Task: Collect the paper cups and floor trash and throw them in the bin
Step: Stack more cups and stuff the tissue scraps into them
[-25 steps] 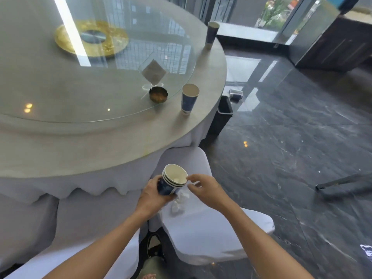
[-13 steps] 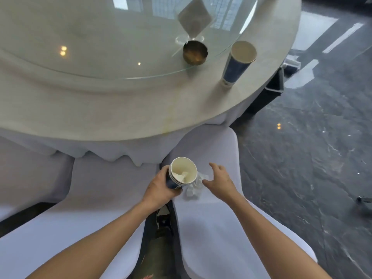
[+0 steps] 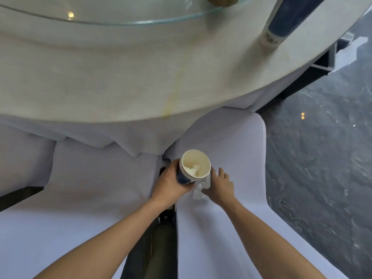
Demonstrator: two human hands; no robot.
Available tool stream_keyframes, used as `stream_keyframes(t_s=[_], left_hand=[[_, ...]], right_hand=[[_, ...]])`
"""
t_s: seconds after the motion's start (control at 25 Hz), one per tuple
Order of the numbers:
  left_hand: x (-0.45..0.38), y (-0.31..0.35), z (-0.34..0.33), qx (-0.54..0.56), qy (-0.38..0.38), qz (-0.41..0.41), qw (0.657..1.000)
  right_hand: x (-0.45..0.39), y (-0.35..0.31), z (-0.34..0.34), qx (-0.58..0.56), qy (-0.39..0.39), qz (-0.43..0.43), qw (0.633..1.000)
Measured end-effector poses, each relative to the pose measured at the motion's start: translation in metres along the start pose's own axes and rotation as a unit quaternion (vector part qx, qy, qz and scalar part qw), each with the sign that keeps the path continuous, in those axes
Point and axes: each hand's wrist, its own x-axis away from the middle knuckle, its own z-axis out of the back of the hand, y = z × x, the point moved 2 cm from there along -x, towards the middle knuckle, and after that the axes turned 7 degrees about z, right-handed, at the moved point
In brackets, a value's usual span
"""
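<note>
The left hand (image 3: 171,183) is gripping the stacked paper cups (image 3: 194,167) around the wall; light, crushable. The right hand (image 3: 219,185), fingers (image 3: 221,172) spread wide, is reaching for soft crumpled tissue (image 3: 199,191) lying on the chair seat (image 3: 231,141).

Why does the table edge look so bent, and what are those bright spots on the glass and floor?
Head view: the wide-angle lens bows the table edge into a curve; small lamp reflections glint on the glass top and on the dark floor; the blue cup on the table is stretched and soft near the frame edge, while the stacked cups in the left hand look sharper.
</note>
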Motion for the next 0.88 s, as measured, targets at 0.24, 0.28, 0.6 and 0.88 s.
stream_keyframes(t_s=[0.24,0.28,0.6,0.88], left_hand=[[-0.010,-0.017,-0.027,0.017,0.013,0.008,1.000],[-0.010,-0.018,-0.027,0.013,0.013,0.010,1.000],[0.029,0.009,-0.005,-0.014,-0.008,0.011,1.000],[0.099,0.114,0.030,-0.039,-0.007,-0.065,0.997]], right_hand=[[-0.022,0.006,-0.041,0.012,0.006,0.056,0.998],[-0.022,0.008,-0.042,-0.001,0.002,0.071,0.997],[0.043,0.016,0.072,-0.248,0.086,-0.024,0.965],[0.159,-0.024,0.220,-0.413,0.231,0.073,0.878]])
